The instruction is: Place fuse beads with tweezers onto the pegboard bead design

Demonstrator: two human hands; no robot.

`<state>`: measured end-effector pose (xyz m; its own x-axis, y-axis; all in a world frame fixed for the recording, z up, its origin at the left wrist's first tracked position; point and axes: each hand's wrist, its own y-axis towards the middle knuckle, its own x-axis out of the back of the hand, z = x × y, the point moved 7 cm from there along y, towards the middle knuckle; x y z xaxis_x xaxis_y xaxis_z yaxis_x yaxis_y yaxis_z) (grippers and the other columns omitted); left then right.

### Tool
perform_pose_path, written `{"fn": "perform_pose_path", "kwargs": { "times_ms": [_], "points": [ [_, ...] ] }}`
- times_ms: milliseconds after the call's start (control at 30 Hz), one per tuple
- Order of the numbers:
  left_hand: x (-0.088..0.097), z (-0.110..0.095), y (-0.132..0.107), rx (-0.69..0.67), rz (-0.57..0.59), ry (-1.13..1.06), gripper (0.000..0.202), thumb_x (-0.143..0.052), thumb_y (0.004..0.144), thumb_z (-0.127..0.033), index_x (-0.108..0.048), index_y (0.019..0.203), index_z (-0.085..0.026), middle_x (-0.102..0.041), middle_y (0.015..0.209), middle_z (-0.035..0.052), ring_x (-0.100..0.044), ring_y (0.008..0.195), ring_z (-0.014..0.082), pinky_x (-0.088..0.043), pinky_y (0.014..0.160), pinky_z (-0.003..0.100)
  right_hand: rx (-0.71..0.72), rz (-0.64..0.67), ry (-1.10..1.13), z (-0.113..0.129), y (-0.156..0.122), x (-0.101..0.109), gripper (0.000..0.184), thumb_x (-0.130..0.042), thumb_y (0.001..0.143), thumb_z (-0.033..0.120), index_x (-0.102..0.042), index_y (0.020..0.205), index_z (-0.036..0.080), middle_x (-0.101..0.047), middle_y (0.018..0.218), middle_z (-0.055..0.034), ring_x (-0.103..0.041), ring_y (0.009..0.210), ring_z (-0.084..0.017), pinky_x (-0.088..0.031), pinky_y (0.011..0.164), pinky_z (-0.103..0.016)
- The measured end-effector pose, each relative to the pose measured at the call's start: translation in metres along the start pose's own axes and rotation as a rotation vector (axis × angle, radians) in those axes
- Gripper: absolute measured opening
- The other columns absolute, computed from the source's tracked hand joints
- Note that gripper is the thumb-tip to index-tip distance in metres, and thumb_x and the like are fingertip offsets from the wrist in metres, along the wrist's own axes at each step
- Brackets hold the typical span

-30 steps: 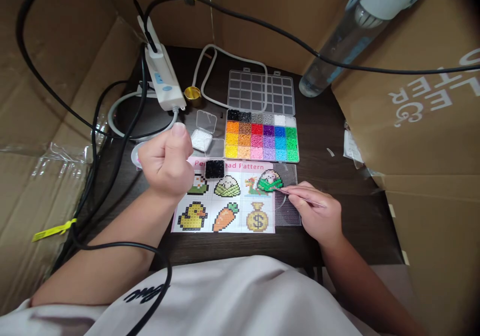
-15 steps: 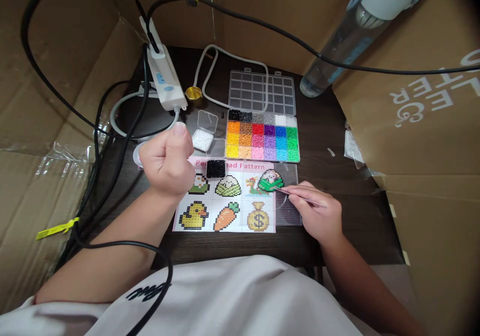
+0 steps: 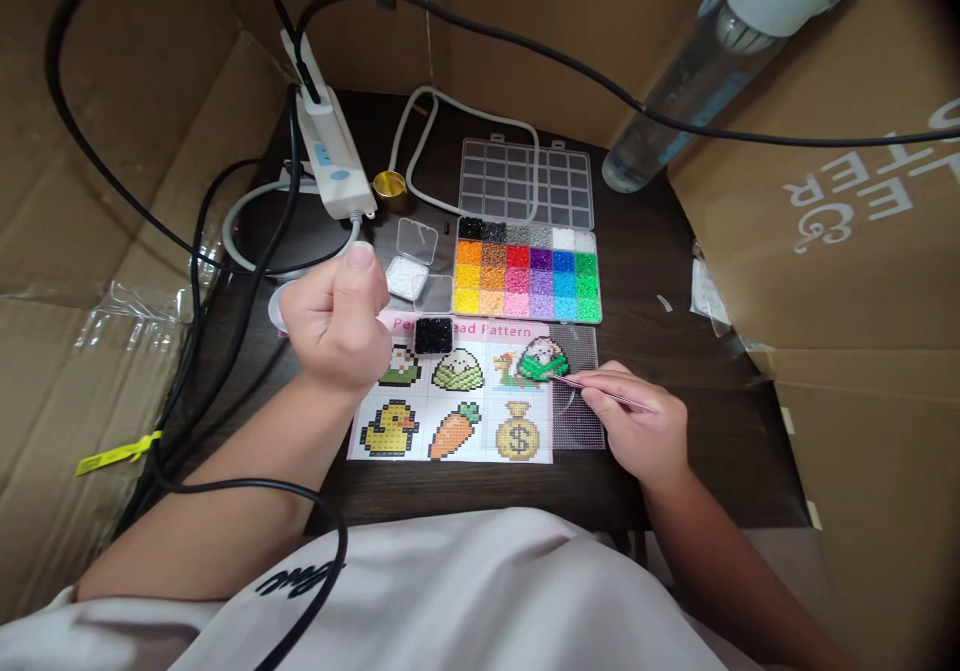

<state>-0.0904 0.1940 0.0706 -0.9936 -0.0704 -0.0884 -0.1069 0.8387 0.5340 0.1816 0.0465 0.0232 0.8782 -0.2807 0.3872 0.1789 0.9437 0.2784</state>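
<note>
My right hand (image 3: pixel 637 429) pinches thin metal tweezers (image 3: pixel 592 389). Their tip touches the green and white bead figure (image 3: pixel 541 359) on the clear pegboard (image 3: pixel 577 421). The pegboard overlaps the right edge of a pink pattern sheet (image 3: pixel 450 401) showing a duck, a carrot and a money bag. My left hand (image 3: pixel 337 319) is raised in a loose fist above the sheet's left end, thumb on top; nothing shows in it. A small tub of black beads (image 3: pixel 433 335) stands on the sheet. Behind it lies an open bead box (image 3: pixel 525 271) with many colours.
A small open case of white beads (image 3: pixel 405 277) sits left of the bead box. A white power strip (image 3: pixel 330 156), black and white cables and a gold cap (image 3: pixel 389 185) crowd the back left. A clear bottle (image 3: pixel 697 71) leans at the back right. Cardboard walls surround the dark table (image 3: pixel 660 281).
Both hands stay put. The view has drifted slightly, so everything sits a few pixels further right.
</note>
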Motion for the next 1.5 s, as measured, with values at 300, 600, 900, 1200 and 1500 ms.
{"fn": "perform_pose_path", "kwargs": {
  "times_ms": [300, 600, 900, 1200, 1500],
  "points": [
    [0.001, 0.001, -0.001, 0.009, -0.007, 0.002, 0.060, -0.060, 0.096, -0.045, -0.035, 0.049, -0.017, -0.031, 0.046, -0.0025, -0.028, 0.043, 0.0066, -0.016, 0.044, 0.032, 0.008, 0.008, -0.021, 0.001, -0.001, 0.000, 0.021, -0.069, 0.088, 0.012, -0.083, 0.094, 0.027, -0.082, 0.089, -0.0034, -0.075, 0.078, -0.021, -0.062, 0.070, -0.038],
    [0.002, 0.005, -0.002, 0.043, -0.015, -0.008, 0.061, -0.062, 0.094, -0.049, -0.035, 0.049, -0.017, -0.029, 0.045, -0.0028, -0.029, 0.043, 0.0070, -0.016, 0.045, 0.032, -0.005, 0.014, 0.009, -0.002, -0.003, 0.001, 0.025, -0.069, 0.088, 0.010, -0.083, 0.097, 0.029, -0.082, 0.091, -0.0027, -0.074, 0.081, -0.020, -0.061, 0.073, -0.037],
    [0.002, 0.005, -0.005, 0.087, -0.012, 0.037, 0.065, -0.060, 0.092, -0.058, -0.031, 0.050, -0.018, -0.026, 0.045, -0.0024, -0.027, 0.042, 0.0085, -0.017, 0.046, 0.032, -0.155, -0.031, 0.143, -0.029, -0.013, 0.012, 0.017, -0.073, 0.089, 0.017, -0.083, 0.095, 0.029, -0.081, 0.094, -0.0041, -0.075, 0.091, -0.022, -0.061, 0.083, -0.037],
    [0.002, 0.010, -0.005, 0.063, -0.008, 0.034, 0.066, -0.060, 0.093, -0.055, -0.029, 0.049, -0.018, -0.025, 0.045, -0.0027, -0.025, 0.042, 0.0080, -0.014, 0.045, 0.033, -0.370, -0.127, 0.600, -0.051, -0.003, 0.022, 0.010, -0.083, 0.079, 0.038, -0.082, 0.084, 0.030, -0.078, 0.083, -0.0066, -0.061, 0.059, -0.016, -0.049, 0.052, -0.033],
    [0.003, 0.007, -0.005, 0.010, 0.025, 0.120, 0.064, -0.058, 0.096, -0.052, -0.031, 0.050, -0.017, -0.028, 0.045, -0.0025, -0.026, 0.043, 0.0072, -0.016, 0.046, 0.033, -0.432, -0.097, 0.729, -0.059, 0.005, 0.032, 0.017, -0.063, 0.090, 0.041, -0.079, 0.085, 0.038, -0.062, 0.064, -0.0040, -0.045, 0.053, -0.017, -0.031, 0.050, -0.034]
  ]
}}
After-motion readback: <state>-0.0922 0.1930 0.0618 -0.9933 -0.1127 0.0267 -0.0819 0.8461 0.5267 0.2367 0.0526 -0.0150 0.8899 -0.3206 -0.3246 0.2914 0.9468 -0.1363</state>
